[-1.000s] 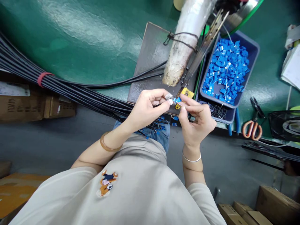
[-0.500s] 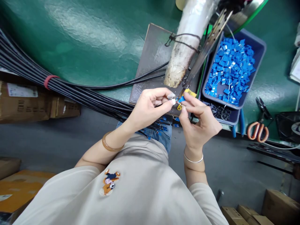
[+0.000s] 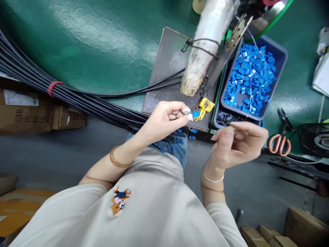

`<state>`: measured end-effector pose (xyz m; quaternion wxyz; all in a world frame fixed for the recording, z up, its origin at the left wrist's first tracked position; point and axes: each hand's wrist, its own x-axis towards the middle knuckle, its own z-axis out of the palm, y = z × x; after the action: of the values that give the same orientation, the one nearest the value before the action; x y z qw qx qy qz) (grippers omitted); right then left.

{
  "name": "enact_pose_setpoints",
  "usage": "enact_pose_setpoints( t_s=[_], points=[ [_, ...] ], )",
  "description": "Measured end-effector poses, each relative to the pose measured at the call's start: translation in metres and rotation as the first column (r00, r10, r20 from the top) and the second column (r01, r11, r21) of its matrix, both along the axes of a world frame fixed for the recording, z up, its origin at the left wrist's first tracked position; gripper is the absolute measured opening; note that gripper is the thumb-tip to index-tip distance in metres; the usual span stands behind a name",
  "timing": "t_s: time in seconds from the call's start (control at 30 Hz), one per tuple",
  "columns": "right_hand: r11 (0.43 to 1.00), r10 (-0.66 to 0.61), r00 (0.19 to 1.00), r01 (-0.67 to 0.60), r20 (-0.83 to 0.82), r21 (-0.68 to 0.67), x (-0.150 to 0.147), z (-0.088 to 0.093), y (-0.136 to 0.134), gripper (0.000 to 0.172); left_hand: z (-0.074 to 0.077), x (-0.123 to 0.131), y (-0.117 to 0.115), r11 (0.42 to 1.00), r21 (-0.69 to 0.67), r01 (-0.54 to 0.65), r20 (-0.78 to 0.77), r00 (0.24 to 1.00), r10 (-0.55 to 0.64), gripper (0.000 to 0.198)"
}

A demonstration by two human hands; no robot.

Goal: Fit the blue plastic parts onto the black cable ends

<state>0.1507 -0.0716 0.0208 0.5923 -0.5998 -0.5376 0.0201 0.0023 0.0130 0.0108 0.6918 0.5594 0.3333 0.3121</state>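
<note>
My left hand point(image 3: 171, 118) is closed, with thumb and index finger pinching a small blue connector point(image 3: 195, 114) by its left end; white coverings wrap its fingertips. Just right of the connector a yellow holder point(image 3: 206, 107) with round holes sits on the dark board point(image 3: 169, 58). The soldering iron point(image 3: 218, 70) slants down to that spot. Apart from the connector, my right hand point(image 3: 238, 142) is raised in front of the bins, its fingers curled in a pinch. A thin solder wire point(image 3: 251, 82) runs down over the blue parts to its fingers; the very end is hidden.
A thick bundle of black cables point(image 3: 33, 65), tied with a red band point(image 3: 53, 88), crosses from the left. The grey bin point(image 3: 279, 68) holds many blue connectors, above a bin of black parts point(image 3: 224, 118). Orange-handled scissors point(image 3: 280, 144) lie right. A wrapped duct point(image 3: 203, 51) overhangs the board.
My right hand has drawn back to the right and toward me, away from the connector. My left hand stays nearly in place with the blue connector, now more exposed.
</note>
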Motion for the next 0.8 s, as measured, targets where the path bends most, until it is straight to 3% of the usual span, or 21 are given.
enact_pose_setpoints(
  t_s=[0.17, 0.37, 0.57, 0.8],
  points=[
    [0.991, 0.065, 0.998, -0.062, 0.022, -0.117, 0.001, -0.001, -0.005, 0.026, 0.001, 0.0, 0.0, 1.0, 0.026, 0.004, 0.016, 1.0, -0.004, 0.014],
    [0.987, 0.147, 0.928, -0.115, 0.343, -0.112, 0.001, -0.011, 0.006, 0.015, -0.001, 0.004, 0.003, 0.997, 0.076, -0.021, 0.01, 1.0, 0.02, 0.015],
    [0.988, 0.147, 0.93, -0.123, 0.337, -0.091, -0.002, -0.015, 0.016, 0.014, -0.005, 0.007, 0.005, 0.99, 0.119, -0.081, 0.012, 0.997, 0.081, 0.014],
    [0.988, 0.151, 0.926, -0.138, 0.345, -0.062, -0.002, -0.01, 0.017, 0.017, 0.002, 0.007, 0.006, 0.987, 0.126, -0.097, -0.012, 0.995, 0.099, 0.013]
  ],
)
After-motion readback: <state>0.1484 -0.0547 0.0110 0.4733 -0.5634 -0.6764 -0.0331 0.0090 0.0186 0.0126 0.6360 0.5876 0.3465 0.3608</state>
